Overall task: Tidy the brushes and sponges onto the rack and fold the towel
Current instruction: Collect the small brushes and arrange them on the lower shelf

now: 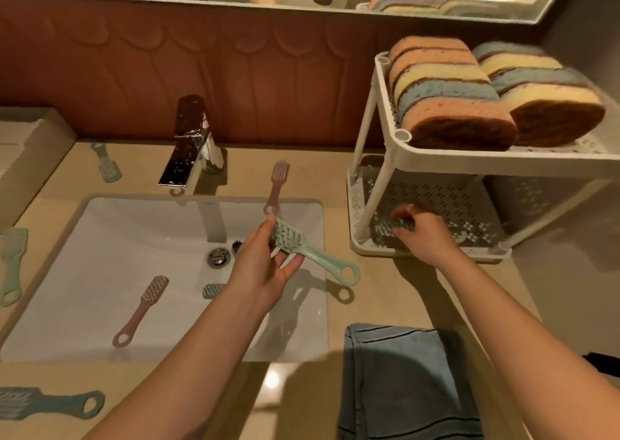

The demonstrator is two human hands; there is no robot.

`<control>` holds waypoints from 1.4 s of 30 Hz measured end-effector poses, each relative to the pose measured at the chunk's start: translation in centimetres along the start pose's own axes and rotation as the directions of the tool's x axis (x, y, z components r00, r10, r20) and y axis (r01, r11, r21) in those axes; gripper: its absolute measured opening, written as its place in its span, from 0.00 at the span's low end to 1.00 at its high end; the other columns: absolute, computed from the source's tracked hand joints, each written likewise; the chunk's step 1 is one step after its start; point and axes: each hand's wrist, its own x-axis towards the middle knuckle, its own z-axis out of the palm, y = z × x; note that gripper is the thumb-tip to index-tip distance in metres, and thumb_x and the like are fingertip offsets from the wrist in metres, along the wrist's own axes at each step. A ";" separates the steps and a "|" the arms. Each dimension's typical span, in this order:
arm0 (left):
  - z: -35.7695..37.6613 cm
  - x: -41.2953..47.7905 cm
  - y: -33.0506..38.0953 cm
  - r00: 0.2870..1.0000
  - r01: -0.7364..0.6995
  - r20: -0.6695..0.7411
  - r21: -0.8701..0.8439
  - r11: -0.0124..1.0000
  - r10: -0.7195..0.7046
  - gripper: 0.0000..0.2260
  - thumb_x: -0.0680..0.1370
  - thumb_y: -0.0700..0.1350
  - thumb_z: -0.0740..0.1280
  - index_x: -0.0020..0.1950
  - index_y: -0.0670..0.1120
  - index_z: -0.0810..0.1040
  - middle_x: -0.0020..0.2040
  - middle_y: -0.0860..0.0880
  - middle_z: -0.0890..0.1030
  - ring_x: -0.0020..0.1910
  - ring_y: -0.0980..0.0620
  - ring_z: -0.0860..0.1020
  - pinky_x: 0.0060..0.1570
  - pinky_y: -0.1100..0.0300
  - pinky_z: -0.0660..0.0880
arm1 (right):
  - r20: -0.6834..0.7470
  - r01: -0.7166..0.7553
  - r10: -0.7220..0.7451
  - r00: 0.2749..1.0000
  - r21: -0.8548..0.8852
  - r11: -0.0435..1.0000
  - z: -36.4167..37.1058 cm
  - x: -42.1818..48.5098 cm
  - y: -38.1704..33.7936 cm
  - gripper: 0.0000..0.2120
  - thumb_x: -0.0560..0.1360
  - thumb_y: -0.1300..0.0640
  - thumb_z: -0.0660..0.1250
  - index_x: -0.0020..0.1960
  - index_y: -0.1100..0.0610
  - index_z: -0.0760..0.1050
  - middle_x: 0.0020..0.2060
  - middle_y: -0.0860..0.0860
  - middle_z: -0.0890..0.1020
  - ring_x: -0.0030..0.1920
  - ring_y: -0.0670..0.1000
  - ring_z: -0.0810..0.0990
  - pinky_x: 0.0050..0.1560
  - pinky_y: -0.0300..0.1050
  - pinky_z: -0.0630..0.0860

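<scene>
- The left hand (265, 265) pinches a green brush (302, 250) by its head, just left of the rack (486, 159).
- The brush's long axis points at the rack, handle end nearest.
- The right hand (424, 235) grips a second brush (391, 226) on the rack's lower shelf (436, 198).

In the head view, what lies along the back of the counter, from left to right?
Small green plastic brush, chrome square tap, pink plastic brush with ring handle, white two-tier plastic rack.
</scene>
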 end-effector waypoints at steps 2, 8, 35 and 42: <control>0.2 0.1 -0.3 1.000 0.012 -0.011 0.012 1.000 -0.012 0.08 0.78 0.46 0.64 0.54 0.44 0.74 0.46 0.46 0.78 0.46 0.49 0.79 0.48 0.50 0.77 | 0.056 0.006 -0.009 0.998 0.044 0.999 0.8 0.9 0.0 0.12 0.75 0.60 0.65 0.59 0.55 0.75 0.57 0.56 0.80 0.57 0.58 0.77 0.54 0.45 0.72; -0.3 0.0 -0.4 0.998 0.040 -0.047 0.002 0.999 -0.040 0.07 0.78 0.46 0.63 0.52 0.44 0.75 0.44 0.46 0.78 0.45 0.49 0.79 0.47 0.51 0.77 | 0.176 -0.076 0.056 0.983 0.109 0.991 3.0 2.3 0.3 0.13 0.74 0.61 0.67 0.58 0.56 0.77 0.57 0.56 0.80 0.58 0.56 0.77 0.56 0.44 0.72; 3.0 -0.4 -5.2 0.992 -0.032 0.119 0.504 0.863 -0.033 0.02 0.76 0.43 0.67 0.47 0.47 0.76 0.41 0.48 0.80 0.42 0.53 0.78 0.39 0.63 0.70 | -0.003 0.310 -0.315 0.949 0.178 0.934 0.9 -6.4 -3.5 0.16 0.75 0.48 0.66 0.61 0.49 0.75 0.55 0.47 0.80 0.55 0.47 0.78 0.55 0.48 0.76; 5.5 0.2 -5.4 0.975 -0.172 0.220 0.631 0.756 0.038 0.10 0.78 0.44 0.65 0.58 0.49 0.74 0.54 0.49 0.78 0.49 0.57 0.75 0.42 0.65 0.69 | -0.094 0.247 -0.231 0.968 0.236 0.940 0.3 -5.5 -0.4 0.10 0.74 0.51 0.67 0.54 0.51 0.79 0.46 0.47 0.80 0.46 0.46 0.78 0.47 0.49 0.77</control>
